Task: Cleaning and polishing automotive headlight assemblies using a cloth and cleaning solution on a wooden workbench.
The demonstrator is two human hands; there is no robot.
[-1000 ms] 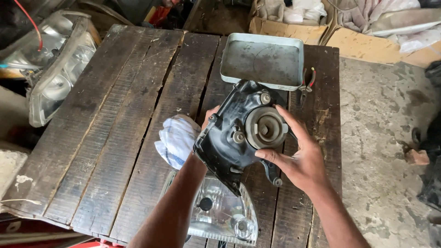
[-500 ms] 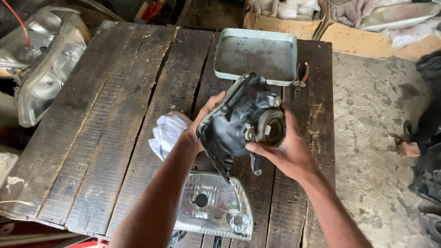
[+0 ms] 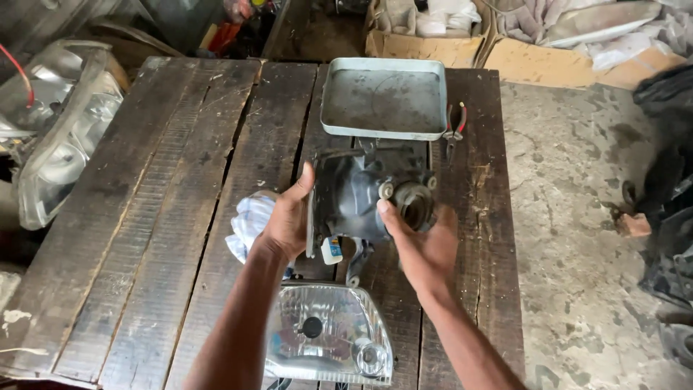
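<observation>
Centrally, object: black headlamp housing (image 3: 361, 191), rear side up, held just above the plank table (image 3: 166, 188), between the metal tray (image 3: 382, 97) and a clear headlamp lens unit (image 3: 328, 332)
Left hand (image 3: 289, 217): spread flat against the housing's left edge, thumb up
Right hand (image 3: 426, 245): cupped under the round bulb socket (image 3: 413, 202), thumb on its rim
Handling: likely stiff, light moulded plastic, dusty; mounting tabs look brittle
Best hold: both side edges, not the tabs
Nearby: pale cloth (image 3: 249, 220); red-handled pliers (image 3: 455, 126)
</observation>
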